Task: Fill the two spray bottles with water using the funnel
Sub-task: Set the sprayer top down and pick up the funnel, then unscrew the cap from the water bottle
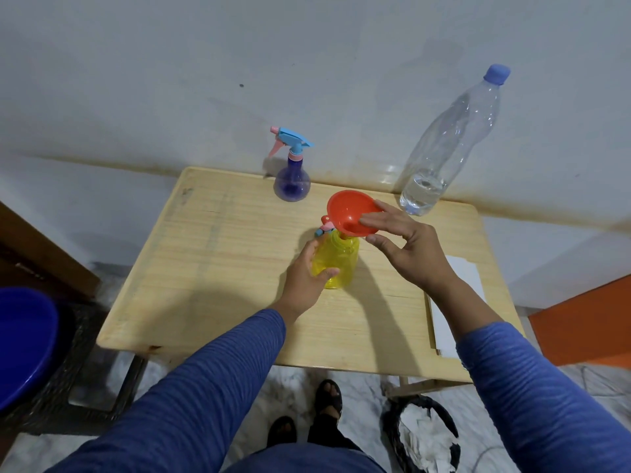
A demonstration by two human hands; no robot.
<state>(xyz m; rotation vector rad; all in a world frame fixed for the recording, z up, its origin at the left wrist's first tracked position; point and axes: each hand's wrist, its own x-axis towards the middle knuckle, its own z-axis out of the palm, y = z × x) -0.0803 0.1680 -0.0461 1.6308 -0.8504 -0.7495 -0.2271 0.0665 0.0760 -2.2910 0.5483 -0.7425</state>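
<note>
Spillage is the risk: the red funnel, pinched at its rim by the right hand, sits tilted in the yellow spray bottle (left hand wrapped around it), perhaps not fully seated; the capped water bottle and purple spray bottle stand behind.

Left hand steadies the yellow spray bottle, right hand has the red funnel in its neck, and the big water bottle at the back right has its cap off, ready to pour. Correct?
Not quite: the head view shows the water bottle with its blue cap on. The rest holds: the left hand steadies the yellow spray bottle, and the right hand holds the red funnel in its neck.
</note>
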